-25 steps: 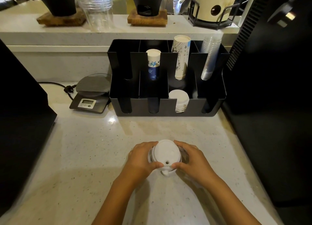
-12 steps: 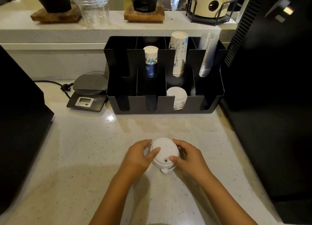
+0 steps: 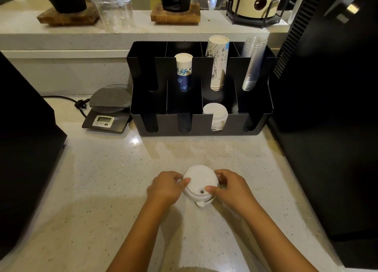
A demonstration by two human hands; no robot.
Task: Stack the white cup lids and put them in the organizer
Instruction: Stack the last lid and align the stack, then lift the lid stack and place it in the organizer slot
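Note:
A short stack of white cup lids [image 3: 199, 182] rests on the speckled counter, sip hole facing me. My left hand [image 3: 166, 187] grips its left side and my right hand [image 3: 230, 187] grips its right side, thumbs on the top lid. The black organizer [image 3: 194, 126] stands behind, against the ledge. Its front row holds another stack of white lids [image 3: 215, 113] in the third compartment from the left. The back row holds a blue-and-white paper cup stack [image 3: 183, 71], a taller paper cup stack [image 3: 217, 61] and clear plastic cups [image 3: 253, 61].
A digital scale [image 3: 108, 112] with a cable sits left of the organizer. Black machines flank the counter at left [image 3: 24, 149] and right [image 3: 331, 128]. On the raised ledge are a clear jar [image 3: 114, 8], two wooden bases with black vessels and a cream canister in a rack.
The stack stays between both hands on the counter. My thumbs have shifted on the top lid, and the camera view has tilted slightly.

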